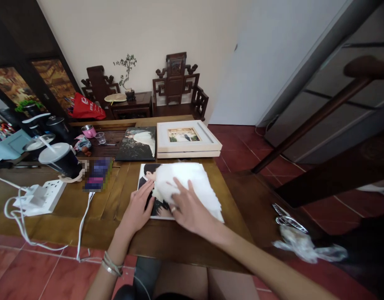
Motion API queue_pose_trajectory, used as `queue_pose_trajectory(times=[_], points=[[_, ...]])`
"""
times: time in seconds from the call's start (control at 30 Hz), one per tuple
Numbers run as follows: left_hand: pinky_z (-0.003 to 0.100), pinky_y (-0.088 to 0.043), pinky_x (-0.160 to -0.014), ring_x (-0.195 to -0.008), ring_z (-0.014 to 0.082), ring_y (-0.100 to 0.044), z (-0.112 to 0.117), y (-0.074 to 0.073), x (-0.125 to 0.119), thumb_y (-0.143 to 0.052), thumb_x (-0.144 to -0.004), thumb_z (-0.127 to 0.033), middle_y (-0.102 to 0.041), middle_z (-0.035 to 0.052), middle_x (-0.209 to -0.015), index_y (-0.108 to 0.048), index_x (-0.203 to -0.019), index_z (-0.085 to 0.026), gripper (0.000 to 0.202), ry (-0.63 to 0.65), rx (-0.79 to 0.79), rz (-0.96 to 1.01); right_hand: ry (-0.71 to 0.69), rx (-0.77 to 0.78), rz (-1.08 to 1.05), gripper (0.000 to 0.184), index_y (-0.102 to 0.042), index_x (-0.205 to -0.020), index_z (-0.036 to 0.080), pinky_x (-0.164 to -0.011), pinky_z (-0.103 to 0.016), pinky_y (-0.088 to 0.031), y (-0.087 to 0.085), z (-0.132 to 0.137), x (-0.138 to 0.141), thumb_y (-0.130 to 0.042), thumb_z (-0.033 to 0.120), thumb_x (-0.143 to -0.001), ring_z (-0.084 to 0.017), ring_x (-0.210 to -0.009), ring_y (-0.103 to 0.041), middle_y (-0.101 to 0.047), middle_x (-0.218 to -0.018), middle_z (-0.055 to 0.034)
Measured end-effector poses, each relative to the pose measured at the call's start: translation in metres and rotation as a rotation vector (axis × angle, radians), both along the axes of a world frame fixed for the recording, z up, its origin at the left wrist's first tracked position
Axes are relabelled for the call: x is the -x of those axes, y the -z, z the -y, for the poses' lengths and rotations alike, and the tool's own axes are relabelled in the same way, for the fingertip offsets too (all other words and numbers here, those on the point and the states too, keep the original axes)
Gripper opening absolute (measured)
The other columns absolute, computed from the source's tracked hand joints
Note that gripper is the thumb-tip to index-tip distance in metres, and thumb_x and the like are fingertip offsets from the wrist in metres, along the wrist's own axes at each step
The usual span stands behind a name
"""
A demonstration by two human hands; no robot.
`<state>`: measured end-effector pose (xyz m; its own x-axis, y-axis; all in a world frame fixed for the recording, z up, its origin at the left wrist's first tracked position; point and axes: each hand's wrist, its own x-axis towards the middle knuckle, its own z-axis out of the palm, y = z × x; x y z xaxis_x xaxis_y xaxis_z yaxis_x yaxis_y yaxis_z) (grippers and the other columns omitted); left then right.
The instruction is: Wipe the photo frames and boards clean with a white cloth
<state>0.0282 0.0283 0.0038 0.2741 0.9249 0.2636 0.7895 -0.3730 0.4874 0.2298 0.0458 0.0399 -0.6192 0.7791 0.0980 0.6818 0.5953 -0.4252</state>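
A large photo print (148, 177) lies flat on the wooden table (116, 216) in front of me. A white cloth (192, 183) covers most of it. My right hand (190, 208) presses flat on the cloth with its fingers stretched out; a ring shows on one finger. My left hand (138, 206) lies open on the print's left edge, fingers spread, with bracelets at the wrist.
Behind the print lie a dark photo panel (137, 143) and a white framed picture (187, 139). At the left are a lidded cup with straw (58, 158), a white power strip (43, 196) with cables, small cups. A stool at right holds scissors (287, 218) and crumpled plastic (304, 246).
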Motion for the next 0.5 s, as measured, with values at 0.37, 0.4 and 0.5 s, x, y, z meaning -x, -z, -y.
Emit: queue_pose_trajectory(times=[0.37, 0.4, 0.5], points=[[0.044, -0.032, -0.109, -0.14, 0.0203, -0.032, 0.0, 0.0, -0.001, -0.036, -0.097, -0.025, -0.039, 0.0106, -0.149, -0.036, -0.141, -0.023, 0.044, 0.006, -0.008, -0.033, -0.056, -0.095, -0.092, 0.015, -0.055, -0.063, 0.02, -0.114, -0.056, -0.02, 0.009, 0.041, -0.06, -0.046, 0.011, -0.072, -0.031, -0.135, -0.037, -0.055, -0.135, -0.0155], [0.043, -0.032, -0.109, -0.14, 0.0202, -0.032, 0.0, 0.0, -0.001, -0.036, -0.097, -0.025, -0.04, 0.0106, -0.149, -0.037, -0.141, -0.022, 0.044, 0.007, -0.01, -0.029, -0.001, -0.095, -0.062, 0.017, -0.055, -0.064, 0.02, -0.113, -0.057, -0.02, 0.009, 0.027, -0.061, -0.045, 0.013, -0.075, -0.031, -0.135, -0.037, -0.056, -0.133, -0.018], [0.043, -0.031, -0.109, -0.14, 0.0202, -0.033, 0.001, -0.001, -0.001, -0.035, -0.098, -0.026, -0.04, 0.0098, -0.148, -0.038, -0.141, -0.023, 0.043, 0.009, 0.0, 0.001, 0.138, -0.084, 0.036, 0.023, -0.06, -0.074, 0.015, -0.11, -0.058, -0.021, 0.006, -0.015, -0.048, -0.039, 0.016, -0.083, -0.032, -0.136, -0.034, -0.059, -0.126, -0.0233]])
